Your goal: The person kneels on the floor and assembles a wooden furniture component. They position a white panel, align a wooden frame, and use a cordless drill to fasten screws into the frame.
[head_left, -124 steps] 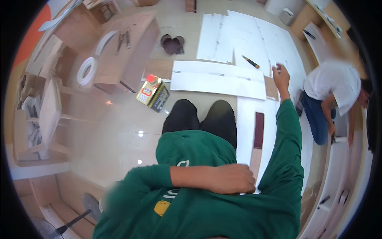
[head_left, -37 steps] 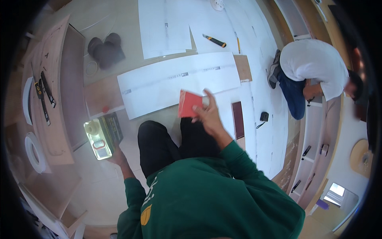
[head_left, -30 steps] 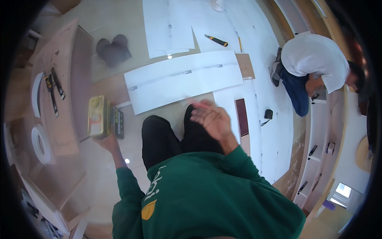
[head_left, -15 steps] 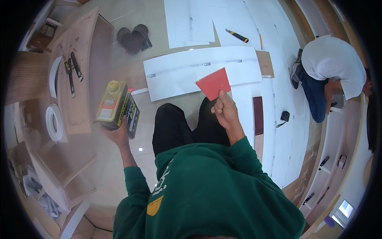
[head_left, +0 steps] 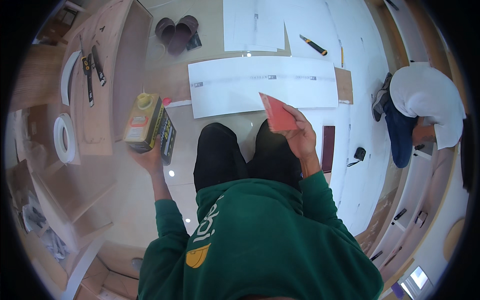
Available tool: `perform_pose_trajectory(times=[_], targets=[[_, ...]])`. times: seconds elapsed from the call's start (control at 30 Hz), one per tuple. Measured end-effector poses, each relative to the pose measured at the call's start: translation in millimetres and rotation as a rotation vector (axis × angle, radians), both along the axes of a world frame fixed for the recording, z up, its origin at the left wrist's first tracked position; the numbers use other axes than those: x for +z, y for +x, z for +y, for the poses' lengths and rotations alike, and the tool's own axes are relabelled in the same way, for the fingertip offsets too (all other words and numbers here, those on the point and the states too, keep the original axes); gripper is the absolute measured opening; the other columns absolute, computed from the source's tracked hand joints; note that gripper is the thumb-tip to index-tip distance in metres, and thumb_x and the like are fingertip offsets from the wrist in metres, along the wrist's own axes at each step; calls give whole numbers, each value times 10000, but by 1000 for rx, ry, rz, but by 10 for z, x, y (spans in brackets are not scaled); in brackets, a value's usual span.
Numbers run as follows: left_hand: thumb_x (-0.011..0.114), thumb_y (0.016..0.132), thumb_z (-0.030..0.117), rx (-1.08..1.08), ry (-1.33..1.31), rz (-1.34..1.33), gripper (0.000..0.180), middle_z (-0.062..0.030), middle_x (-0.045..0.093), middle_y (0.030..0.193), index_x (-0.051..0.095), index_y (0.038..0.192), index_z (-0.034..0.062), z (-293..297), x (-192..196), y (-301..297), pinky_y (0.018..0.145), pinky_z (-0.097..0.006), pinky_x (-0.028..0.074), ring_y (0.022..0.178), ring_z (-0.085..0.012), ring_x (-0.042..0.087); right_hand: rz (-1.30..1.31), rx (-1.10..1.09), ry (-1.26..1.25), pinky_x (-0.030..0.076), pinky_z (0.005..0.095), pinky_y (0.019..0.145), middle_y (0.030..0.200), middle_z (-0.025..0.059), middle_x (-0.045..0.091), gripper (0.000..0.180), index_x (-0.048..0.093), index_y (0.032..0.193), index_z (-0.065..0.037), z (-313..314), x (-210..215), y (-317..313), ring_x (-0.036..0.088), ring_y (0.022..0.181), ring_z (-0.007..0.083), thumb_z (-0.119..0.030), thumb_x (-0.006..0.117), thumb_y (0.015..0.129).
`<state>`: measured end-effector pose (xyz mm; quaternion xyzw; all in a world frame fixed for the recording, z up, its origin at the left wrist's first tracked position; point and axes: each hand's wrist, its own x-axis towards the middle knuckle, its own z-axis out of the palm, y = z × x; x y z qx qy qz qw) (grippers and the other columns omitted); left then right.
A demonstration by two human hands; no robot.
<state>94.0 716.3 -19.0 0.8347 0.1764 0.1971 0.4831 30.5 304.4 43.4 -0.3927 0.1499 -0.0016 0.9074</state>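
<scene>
Currently, left hand [head_left: 149, 159] clamped on open can [head_left: 142, 123], right hand [head_left: 303, 138] pinching red card [head_left: 278, 113] between fingers.
Careless tilting might splash the white board [head_left: 261, 92].

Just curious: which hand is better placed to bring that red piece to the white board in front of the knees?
Probably the right hand: it holds the red piece, seen overlapping the near edge of the white board; the left hand grips the gold can.

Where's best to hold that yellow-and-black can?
I'd take the can by its boxy body, from the near side, as the left grip does: its flat walls look easy to clasp, and the spout on top is left free.
</scene>
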Motion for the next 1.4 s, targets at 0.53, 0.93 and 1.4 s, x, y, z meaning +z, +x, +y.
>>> perform_pose_trajectory(times=[0.53,0.93,1.4], targets=[[853,705,57,129,-237,-58,747,-192,532,1231,381,1271,-62,-1,-240,-44,960,-349,481,1087,-259,561,606,-419,243,451,326,582,685,22,531,335,529,1110,-17,-833,-1973,38,465,477,130,-304,411,983],[736,829,70,351,-245,486,697,-202,531,1280,345,1391,-63,-275,-771,-1156,902,-362,495,1120,-258,553,1013,-372,121,404,291,370,994,186,619,238,588,928,-152,-1100,-2840,413,440,416,140,-385,636,921],[746,831,354,-271,362,298,752,-282,513,1335,449,1330,-124,-865,-535,447,1041,-418,387,1224,-360,519,494,-348,-93,448,276,458,753,46,629,199,625,969,-106,-946,-987,1111,561,608,129,-299,597,933]])
